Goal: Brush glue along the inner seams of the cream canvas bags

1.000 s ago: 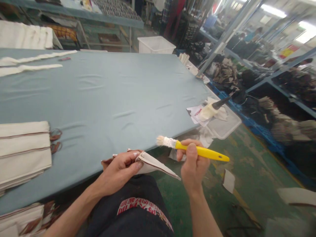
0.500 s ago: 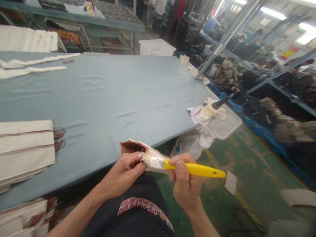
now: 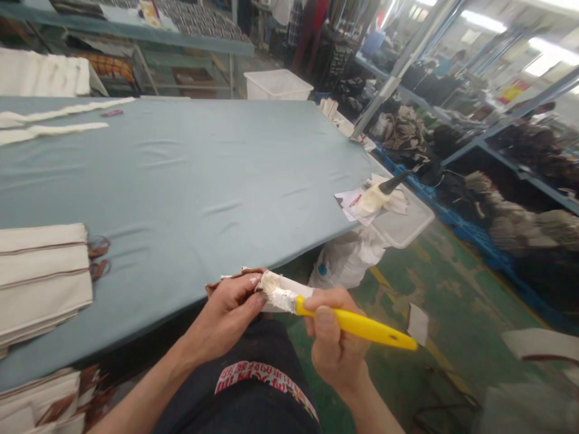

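My right hand (image 3: 332, 337) is closed around the yellow handle of a paintbrush (image 3: 362, 325). White paste coats the brush's ferrule, and its pale bristles touch a brown and cream fabric piece (image 3: 242, 274) beside my left fingertips. My left hand (image 3: 230, 310) pinches that piece at the table's near edge, thumb and fingers pressed together. Much of the piece is hidden behind the left hand and the brush. A dark apron (image 3: 253, 404) with red and white lettering lies below both hands.
A blue-grey cloth covers the table (image 3: 181, 163). At left lies a stack of cream fabric panels (image 3: 40, 271) with brown loops. A paste-covered, dark-handled brush (image 3: 375, 196) rests at the right corner, above a translucent bin (image 3: 416, 220). A white bag (image 3: 348, 259) hangs below, and a metal post (image 3: 389, 84) rises behind.
The brush handle has tilted, its far end now lower. The fabric piece has turned flatter, its brown opening now mostly covered by my left hand. The view has shifted slightly right.
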The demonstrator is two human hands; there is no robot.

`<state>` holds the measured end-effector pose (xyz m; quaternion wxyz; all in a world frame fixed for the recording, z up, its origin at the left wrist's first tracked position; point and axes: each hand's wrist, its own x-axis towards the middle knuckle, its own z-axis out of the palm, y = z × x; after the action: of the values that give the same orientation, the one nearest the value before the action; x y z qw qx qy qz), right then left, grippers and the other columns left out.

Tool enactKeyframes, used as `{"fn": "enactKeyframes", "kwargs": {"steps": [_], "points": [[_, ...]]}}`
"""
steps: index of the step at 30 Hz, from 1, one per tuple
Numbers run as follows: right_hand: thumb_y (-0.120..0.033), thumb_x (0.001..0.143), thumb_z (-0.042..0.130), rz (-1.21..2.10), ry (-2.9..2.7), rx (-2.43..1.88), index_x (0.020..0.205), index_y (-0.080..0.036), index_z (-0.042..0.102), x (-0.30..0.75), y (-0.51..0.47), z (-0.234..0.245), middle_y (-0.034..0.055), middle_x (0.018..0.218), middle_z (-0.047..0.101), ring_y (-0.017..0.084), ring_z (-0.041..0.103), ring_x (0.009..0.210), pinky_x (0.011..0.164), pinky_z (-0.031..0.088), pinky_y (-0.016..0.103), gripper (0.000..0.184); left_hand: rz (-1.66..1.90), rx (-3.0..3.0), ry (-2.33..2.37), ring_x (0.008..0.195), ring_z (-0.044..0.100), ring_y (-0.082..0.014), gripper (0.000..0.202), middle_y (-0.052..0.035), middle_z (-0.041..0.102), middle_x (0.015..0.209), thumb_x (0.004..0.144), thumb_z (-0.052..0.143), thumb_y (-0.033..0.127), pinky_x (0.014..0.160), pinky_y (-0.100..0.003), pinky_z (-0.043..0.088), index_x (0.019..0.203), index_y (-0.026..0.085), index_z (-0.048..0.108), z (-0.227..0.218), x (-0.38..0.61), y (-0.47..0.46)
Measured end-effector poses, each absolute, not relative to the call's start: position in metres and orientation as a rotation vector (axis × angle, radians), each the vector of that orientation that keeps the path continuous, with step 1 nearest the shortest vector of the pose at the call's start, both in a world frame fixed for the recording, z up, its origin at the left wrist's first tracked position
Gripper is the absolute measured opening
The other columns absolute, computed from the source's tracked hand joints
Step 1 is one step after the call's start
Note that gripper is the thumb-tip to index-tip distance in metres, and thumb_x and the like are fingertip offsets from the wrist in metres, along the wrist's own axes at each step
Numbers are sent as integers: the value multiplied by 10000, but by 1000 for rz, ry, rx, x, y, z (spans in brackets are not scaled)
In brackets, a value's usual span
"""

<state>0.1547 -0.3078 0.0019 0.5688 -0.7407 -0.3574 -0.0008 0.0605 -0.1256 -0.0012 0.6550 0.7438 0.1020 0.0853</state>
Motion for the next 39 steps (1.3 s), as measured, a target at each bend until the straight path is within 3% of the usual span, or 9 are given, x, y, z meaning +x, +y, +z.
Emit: {"fn": "enactKeyframes", "kwargs": {"steps": [4, 9, 14, 21, 27, 33, 39], "points": [[-332, 1092, 507, -4, -732, -1585, 915, -233, 642, 156, -306, 9, -87, 551, 447, 94, 419, 408, 432, 364, 215, 244, 143, 1663, 239, 724, 545, -174, 339, -29, 640, 774, 1009, 564, 389, 668, -261, 457, 800, 161, 703, -2, 60, -125], [-350, 1090, 519, -86, -742, -1500, 977, -240, 654, 161, -294, 15, -69, 604, 492, 108, 485, 483, 511, 444, 234, 208, 122, 1672, 238, 764, 543, -181, 328, -32, 634, 803, 1021, 524, 364, 671, -258, 441, 837, 160, 704, 0, 63, -124], [-329, 1076, 540, 72, -749, -1610, 944, -221, 672, 159, -300, 1, -66, 596, 487, 104, 474, 467, 486, 427, 227, 216, 126, 1638, 217, 758, 534, -176, 294, -36, 633, 831, 999, 518, 333, 715, -274, 448, 830, 162, 688, -1, 63, -119], [-452, 1076, 548, 207, -601, -1444, 825, -216, 647, 181, -279, 20, -99, 506, 387, 74, 369, 395, 402, 344, 172, 359, 135, 1605, 264, 784, 556, -184, 286, -40, 661, 833, 971, 543, 335, 727, -279, 433, 791, 162, 681, 5, 65, -113], [-535, 1020, 628, 370, -540, -1453, 754, -198, 634, 194, -277, 27, -90, 514, 408, 53, 279, 397, 363, 246, 161, 429, 91, 1576, 311, 783, 572, -198, 294, -55, 676, 818, 952, 552, 353, 707, -285, 463, 815, 154, 720, 3, 66, -114], [-555, 1015, 611, 348, -503, -1352, 776, -207, 634, 194, -259, 30, -115, 479, 340, 67, 301, 392, 413, 377, 184, 423, 101, 1555, 286, 788, 579, -190, 251, -50, 683, 833, 928, 575, 316, 701, -271, 471, 802, 154, 719, 9, 71, -117], [-562, 978, 636, 358, -446, -1465, 736, -207, 595, 203, -272, 22, -119, 478, 317, 62, 281, 374, 354, 272, 179, 432, 108, 1572, 302, 779, 556, -188, 271, -30, 637, 776, 935, 574, 320, 691, -270, 445, 767, 158, 713, 7, 68, -119]]}}
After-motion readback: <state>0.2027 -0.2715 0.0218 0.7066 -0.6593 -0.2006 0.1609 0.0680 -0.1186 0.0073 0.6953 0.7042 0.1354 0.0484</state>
